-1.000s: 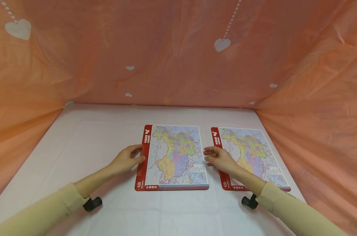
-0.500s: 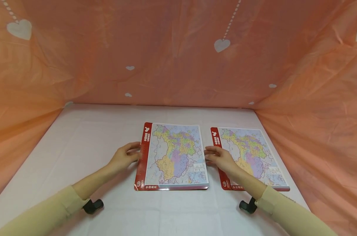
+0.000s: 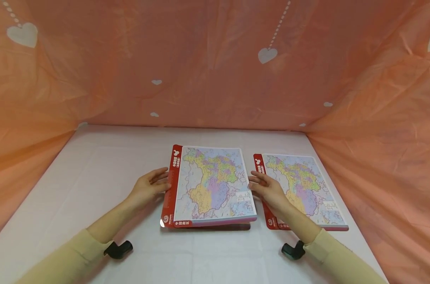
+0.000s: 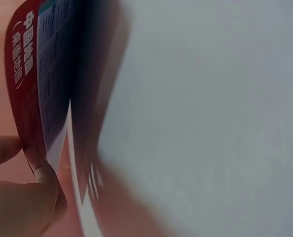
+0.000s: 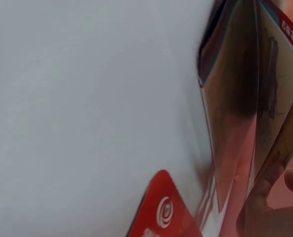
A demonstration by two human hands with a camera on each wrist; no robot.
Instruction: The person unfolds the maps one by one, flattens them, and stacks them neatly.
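A colourful map board (image 3: 209, 185) with a red left strip is tilted up off the white table (image 3: 94, 173), its near edge raised. My left hand (image 3: 152, 186) holds its left edge; in the left wrist view my thumb and a finger (image 4: 22, 192) pinch the red strip (image 4: 25, 94). My right hand (image 3: 266, 189) holds the right edge, and the right wrist view shows fingertips (image 5: 265, 207) against several fanned layers (image 5: 245, 98). A dark strip (image 3: 215, 227) lies under the raised near edge; whether it is shadow or a sheet is unclear.
A second, matching map board (image 3: 300, 189) lies flat on the table just right of my right hand; its red corner (image 5: 161, 217) shows in the right wrist view. Orange cloth with white hearts (image 3: 200, 59) walls in the back and both sides.
The left map board lay flat a second ago. Both hands have since taken its side edges, raising its near edge off the table. The right-hand map has not moved.
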